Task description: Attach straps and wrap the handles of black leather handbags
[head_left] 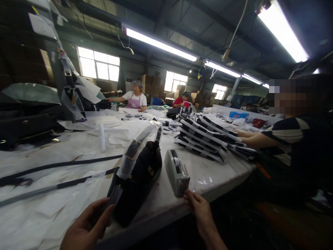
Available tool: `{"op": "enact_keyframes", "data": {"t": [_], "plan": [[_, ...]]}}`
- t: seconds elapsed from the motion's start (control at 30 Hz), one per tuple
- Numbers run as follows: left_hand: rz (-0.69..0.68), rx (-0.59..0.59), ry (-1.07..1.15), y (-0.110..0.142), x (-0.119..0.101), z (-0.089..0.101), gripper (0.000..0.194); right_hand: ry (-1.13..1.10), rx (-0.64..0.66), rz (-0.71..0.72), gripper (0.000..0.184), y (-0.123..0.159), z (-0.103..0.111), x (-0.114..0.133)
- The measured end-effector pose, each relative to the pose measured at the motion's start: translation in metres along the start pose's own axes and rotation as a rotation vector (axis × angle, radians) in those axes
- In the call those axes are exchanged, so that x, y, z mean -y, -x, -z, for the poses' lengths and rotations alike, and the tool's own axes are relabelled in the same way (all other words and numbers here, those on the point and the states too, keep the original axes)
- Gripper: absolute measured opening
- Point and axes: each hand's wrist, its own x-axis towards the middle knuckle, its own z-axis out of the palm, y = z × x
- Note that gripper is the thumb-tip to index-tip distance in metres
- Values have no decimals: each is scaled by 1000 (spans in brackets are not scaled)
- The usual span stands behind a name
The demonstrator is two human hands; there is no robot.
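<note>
A black handbag [140,177] lies on the white table [221,173] in front of me, its handle wrapped in clear plastic [137,146]. My left hand [88,222] grips the bag's near corner, thumb on a dark flap. My right hand [197,208] is pinched at the front end of a grey tape dispenser [177,172], fingers closed on what looks like the tape end, too small to be sure. The dispenser stands just right of the bag.
Long black straps [59,165] lie across the paper-covered table at left. A stack of black-and-white striped pieces [205,137] sits at the right, where a seated person's arm [255,140] rests. Two other people work at the far end. Dark bags [26,128] pile up at left.
</note>
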Motion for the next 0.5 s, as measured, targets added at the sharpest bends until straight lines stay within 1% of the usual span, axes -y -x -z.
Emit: {"op": "enact_keyframes", "data": {"t": [0.03,0.1,0.13,0.2,0.3,0.4,0.47,0.5], "plan": [[-2,-1,16,0,0,0,63,11,-12,15,47,-1,1,-6],[-3,-7,54,0,0,-1,62,56,29,50,46,4,-1,-11],[-2,-8,75,0,1,-2,62,89,82,74,44,11,-5,-10],[3,-9,121,1,1,-4,62,160,242,139,39,31,-19,-3],[5,-6,180,0,2,-6,59,169,495,217,33,67,-53,16],[-4,21,204,-1,3,-5,53,99,698,207,30,94,-95,33],[-10,52,217,-2,5,-4,52,81,796,197,29,103,-123,40],[-11,68,225,-3,6,-4,52,81,818,196,30,104,-135,41]]}}
